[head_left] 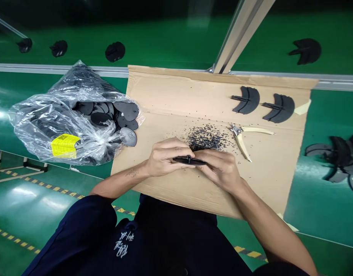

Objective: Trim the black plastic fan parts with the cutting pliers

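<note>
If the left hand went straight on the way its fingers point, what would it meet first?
Most likely the right hand, opposite the left hand on the dark part both hold. The dark bits appear to lie lower, on the cardboard, though depth is unclear.

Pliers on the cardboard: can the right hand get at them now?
Likely yes: the pliers lie near the right hand with nothing over them, though it holds a black part.
</note>
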`<state>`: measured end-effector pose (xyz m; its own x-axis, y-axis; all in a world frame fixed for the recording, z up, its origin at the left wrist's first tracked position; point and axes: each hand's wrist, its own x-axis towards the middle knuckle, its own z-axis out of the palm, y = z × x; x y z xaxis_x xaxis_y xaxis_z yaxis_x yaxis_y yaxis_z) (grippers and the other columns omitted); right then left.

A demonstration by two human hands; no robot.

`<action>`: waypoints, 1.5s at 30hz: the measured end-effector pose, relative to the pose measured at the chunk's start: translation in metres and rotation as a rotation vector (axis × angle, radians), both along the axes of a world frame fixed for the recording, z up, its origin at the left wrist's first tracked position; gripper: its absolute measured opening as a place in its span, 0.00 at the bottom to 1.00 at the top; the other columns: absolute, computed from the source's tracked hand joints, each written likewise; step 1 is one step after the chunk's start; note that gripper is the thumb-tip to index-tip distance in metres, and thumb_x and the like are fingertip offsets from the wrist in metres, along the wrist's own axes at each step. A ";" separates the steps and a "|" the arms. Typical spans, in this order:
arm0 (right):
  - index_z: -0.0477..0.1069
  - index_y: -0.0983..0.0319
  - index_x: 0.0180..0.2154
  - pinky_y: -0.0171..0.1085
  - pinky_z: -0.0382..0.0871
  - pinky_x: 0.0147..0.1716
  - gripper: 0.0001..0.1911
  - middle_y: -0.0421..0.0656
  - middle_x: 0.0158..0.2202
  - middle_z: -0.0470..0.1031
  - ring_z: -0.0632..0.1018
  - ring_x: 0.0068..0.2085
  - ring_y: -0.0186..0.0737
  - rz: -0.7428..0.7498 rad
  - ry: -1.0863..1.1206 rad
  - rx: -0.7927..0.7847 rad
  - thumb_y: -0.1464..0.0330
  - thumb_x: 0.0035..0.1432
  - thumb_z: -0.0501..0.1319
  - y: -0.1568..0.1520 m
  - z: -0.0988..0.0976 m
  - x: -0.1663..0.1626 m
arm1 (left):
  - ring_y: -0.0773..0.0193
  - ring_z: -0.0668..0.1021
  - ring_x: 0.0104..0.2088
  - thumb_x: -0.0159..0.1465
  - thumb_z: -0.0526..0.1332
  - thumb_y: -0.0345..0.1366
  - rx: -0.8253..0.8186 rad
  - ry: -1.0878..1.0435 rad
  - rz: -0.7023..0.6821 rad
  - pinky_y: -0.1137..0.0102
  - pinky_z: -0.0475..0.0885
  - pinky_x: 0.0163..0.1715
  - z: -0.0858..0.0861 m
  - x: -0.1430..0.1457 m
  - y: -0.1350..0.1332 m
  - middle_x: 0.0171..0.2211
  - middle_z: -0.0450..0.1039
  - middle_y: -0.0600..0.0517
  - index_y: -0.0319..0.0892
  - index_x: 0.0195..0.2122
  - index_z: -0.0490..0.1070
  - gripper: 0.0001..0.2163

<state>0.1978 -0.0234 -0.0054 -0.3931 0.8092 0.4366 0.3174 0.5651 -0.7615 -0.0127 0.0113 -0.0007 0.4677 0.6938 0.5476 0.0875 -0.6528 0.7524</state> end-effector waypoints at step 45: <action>0.77 0.62 0.47 0.40 0.82 0.41 0.08 0.50 0.43 0.82 0.84 0.42 0.43 -0.053 0.099 0.062 0.72 0.67 0.62 -0.001 0.001 -0.006 | 0.59 0.79 0.45 0.64 0.65 0.54 -0.319 -0.104 -0.294 0.62 0.76 0.48 0.008 -0.004 0.009 0.43 0.78 0.44 0.44 0.47 0.81 0.20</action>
